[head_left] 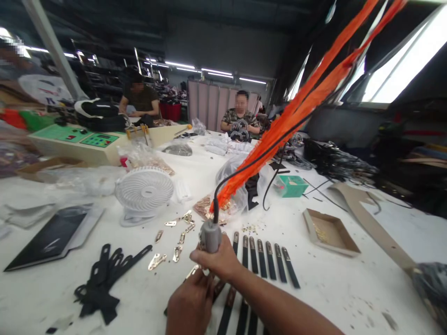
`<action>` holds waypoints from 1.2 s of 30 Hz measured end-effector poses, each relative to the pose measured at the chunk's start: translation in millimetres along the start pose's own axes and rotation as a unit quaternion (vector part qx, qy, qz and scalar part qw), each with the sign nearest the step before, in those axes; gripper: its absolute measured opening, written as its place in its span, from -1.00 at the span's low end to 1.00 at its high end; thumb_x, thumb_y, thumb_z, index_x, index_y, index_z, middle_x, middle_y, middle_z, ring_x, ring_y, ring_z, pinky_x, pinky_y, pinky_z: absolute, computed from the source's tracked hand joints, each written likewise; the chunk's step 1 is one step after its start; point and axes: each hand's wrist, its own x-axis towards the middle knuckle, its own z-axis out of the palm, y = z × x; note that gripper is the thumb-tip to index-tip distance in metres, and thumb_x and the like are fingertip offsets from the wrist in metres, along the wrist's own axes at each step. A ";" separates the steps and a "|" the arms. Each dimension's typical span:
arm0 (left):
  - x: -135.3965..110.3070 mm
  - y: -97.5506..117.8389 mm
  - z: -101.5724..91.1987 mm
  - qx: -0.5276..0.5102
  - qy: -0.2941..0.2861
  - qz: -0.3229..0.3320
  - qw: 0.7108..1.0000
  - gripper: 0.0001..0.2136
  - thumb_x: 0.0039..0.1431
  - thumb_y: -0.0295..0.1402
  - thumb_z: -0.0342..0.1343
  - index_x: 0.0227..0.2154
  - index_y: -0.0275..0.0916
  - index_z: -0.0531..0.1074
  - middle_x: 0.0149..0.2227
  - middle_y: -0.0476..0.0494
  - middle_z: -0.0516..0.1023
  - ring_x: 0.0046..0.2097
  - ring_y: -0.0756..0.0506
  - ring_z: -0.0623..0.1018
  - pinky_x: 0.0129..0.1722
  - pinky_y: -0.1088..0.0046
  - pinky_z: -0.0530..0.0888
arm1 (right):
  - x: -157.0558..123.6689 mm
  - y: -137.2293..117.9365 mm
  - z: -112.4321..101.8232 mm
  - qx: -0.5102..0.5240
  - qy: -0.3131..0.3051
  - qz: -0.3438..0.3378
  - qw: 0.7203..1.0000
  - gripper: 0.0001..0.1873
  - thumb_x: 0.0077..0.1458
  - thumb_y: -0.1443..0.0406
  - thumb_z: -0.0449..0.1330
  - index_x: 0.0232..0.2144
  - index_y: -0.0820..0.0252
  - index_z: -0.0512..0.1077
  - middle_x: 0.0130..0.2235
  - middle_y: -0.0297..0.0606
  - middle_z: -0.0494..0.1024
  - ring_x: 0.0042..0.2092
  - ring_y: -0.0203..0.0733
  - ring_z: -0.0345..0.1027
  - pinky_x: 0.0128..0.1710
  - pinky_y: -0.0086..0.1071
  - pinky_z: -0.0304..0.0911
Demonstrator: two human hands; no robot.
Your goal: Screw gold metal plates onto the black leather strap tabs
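My right hand [223, 260] is wrapped round a grey electric screwdriver [211, 235], held upright with its black cord running up from the top. Just below it, my left hand [190, 302] is closed on a black strap with a gold metal clip [192, 271]; the fingertips and the tool's tip are hidden. Beside my right hand lies a row of black straps [269, 260] with gold clips at their far ends. More such straps lie partly under my right forearm. Loose gold clips [177, 252] are scattered ahead of my left hand, and plain black straps [99, 288] lie piled at the left.
Orange cloth strips [289, 121] slant down to the tool. A white fan [145, 193] stands at left. A shallow cardboard box [335, 242] holds small brass-coloured bits; a green box [292, 186] and plastic bags are beyond. Two people sit across the table, another is at far left.
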 end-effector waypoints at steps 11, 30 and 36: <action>9.7 3.2 -12.8 -0.038 -0.026 -0.011 0.999 -0.75 0.45 -0.37 0.01 -0.38 -0.11 0.49 -0.36 -0.01 0.55 -0.39 -0.05 0.61 -0.42 0.44 0.43 | 11.9 -21.7 -111.3 0.049 0.234 -0.113 0.964 -0.51 0.15 -0.03 0.43 -0.55 0.18 0.42 -0.64 -0.34 0.45 -0.59 -0.27 0.31 -0.55 -0.41 0.29; 143.0 -63.7 9.1 -0.233 -0.214 -0.056 0.947 -0.83 0.31 -0.20 0.18 -0.32 -0.09 0.62 -0.27 0.04 0.68 -0.24 -0.07 0.65 -0.19 0.44 0.49 | 72.1 25.4 -149.8 0.012 0.327 -0.069 0.943 -0.50 0.03 -0.07 0.50 -0.43 0.23 0.50 -0.60 -0.33 0.50 -0.55 -0.25 0.35 -0.51 -0.39 0.33; 141.1 -69.5 28.6 -0.287 -0.175 -0.029 0.941 -0.85 0.32 -0.23 0.20 -0.31 -0.12 0.62 -0.33 0.04 0.65 -0.30 -0.03 0.61 -0.23 0.46 0.46 | 78.1 32.5 -146.8 -0.010 0.337 -0.065 0.939 -0.50 0.03 -0.06 0.49 -0.48 0.22 0.47 -0.61 -0.33 0.48 -0.56 -0.25 0.34 -0.52 -0.38 0.32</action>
